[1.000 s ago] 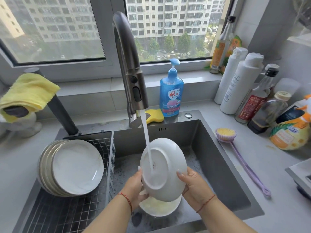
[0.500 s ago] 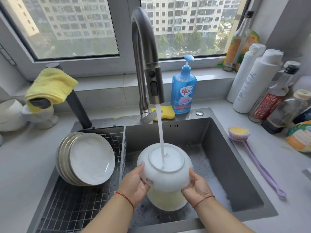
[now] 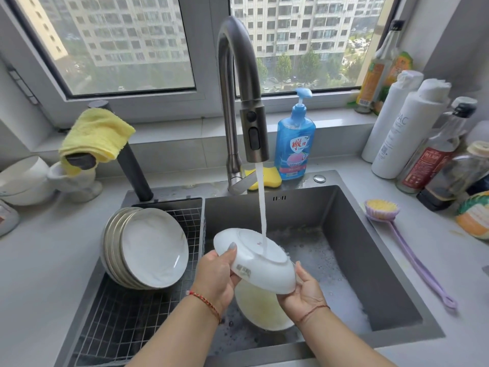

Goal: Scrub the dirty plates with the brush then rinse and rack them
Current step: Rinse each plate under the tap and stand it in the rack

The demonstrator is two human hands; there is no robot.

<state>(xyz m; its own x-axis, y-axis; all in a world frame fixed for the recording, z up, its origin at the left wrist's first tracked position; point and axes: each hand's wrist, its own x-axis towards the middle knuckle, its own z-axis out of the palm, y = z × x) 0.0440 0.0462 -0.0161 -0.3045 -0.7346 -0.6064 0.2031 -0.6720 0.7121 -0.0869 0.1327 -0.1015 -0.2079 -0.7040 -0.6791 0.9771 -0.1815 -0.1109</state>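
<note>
A white plate [image 3: 267, 271] is held upside down over the sink [image 3: 370, 247], tilted down to the right, with tap water striking its underside. My left hand [image 3: 217, 276] grips its left rim and my right hand [image 3: 304, 290] holds its lower right rim. Below it, another plate [image 3: 260, 311] with yellowish residue lies in the soapy sink bottom. Several clean plates [image 3: 148, 250] lean stacked in the wire rack [image 3: 119, 321] on the left. The purple long-handled brush [image 3: 383, 210] with yellow bristles lies on the counter right of the sink.
The tall faucet [image 3: 238, 83] runs above the sink. A blue soap bottle [image 3: 295, 144] and yellow sponge [image 3: 270, 177] stand behind it. Several bottles [image 3: 412, 133] crowd the right counter. A yellow cloth [image 3: 95, 133] hangs at left beside white bowls [image 3: 23, 181].
The plate has tipped from nearly upright to bottom-up, then tilted down to the right, and the water now hits its base. The camera has shifted left.
</note>
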